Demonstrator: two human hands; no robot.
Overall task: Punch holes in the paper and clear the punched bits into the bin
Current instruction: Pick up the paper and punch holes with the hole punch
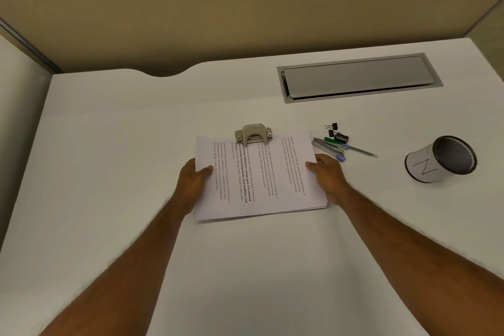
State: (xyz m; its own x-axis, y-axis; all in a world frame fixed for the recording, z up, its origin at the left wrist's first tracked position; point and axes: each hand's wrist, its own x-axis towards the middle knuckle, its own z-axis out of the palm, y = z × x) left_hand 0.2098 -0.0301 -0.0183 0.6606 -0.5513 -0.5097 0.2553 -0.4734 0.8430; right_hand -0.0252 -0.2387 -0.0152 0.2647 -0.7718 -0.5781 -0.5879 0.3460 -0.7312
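The paper (259, 180) is pinched at its sides by the left hand (195, 180) and right hand (327, 174). Its far edge is thus held square in the punch (253, 135), with the bin (436, 161) set well to the punch's right.

1. Two arms show: the left arm (131, 262) and the right arm (403, 234).
2. Both arms are bare from the wrist all the way to the edge of the picture.
3. Each arm looks thick near the bottom edge and gets thinner toward the wrist.
4. The left grip (194, 179) is a bare hand. The left thumb (206, 169) and the back of the hand show. The other fingers are hidden.
5. The right grip (328, 175) is a bare hand too. The right thumb (311, 164) shows, with the knuckles just behind it. Its other fingers are hidden.
6. The edges of the arms look soft and a bit blurry, so tiny marks cannot be made out.
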